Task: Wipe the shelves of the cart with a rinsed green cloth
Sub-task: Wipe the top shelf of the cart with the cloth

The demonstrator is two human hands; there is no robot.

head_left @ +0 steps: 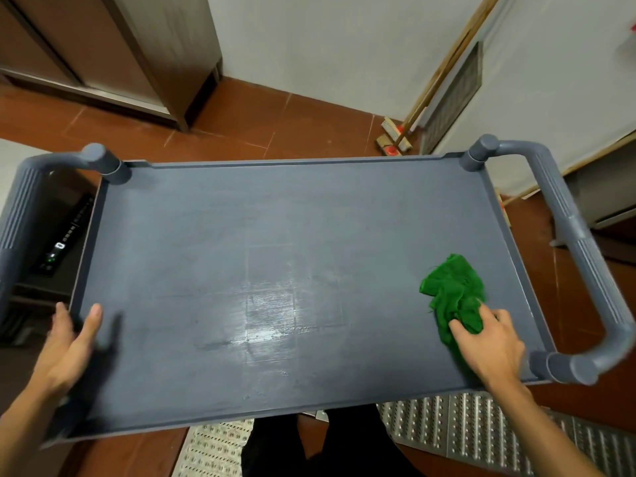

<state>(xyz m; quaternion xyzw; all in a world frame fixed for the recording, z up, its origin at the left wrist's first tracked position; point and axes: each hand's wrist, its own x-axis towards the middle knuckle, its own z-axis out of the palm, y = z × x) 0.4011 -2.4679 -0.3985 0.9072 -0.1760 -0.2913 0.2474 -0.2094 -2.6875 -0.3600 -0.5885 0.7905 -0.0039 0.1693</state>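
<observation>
The top shelf of the cart is a flat, rectangular tray of dull grey plastic with a low raised rim. It has a wet shiny patch in the middle and thick round handles with ribbed grips at both ends. The green cloth is a soft, crumpled rag lying on the right part of this shelf. My right hand grips its near end with curled fingers, and most of the cloth spreads beyond my fingertips, while my left hand holds the left rim, thumb inside and fingers outside.
</observation>
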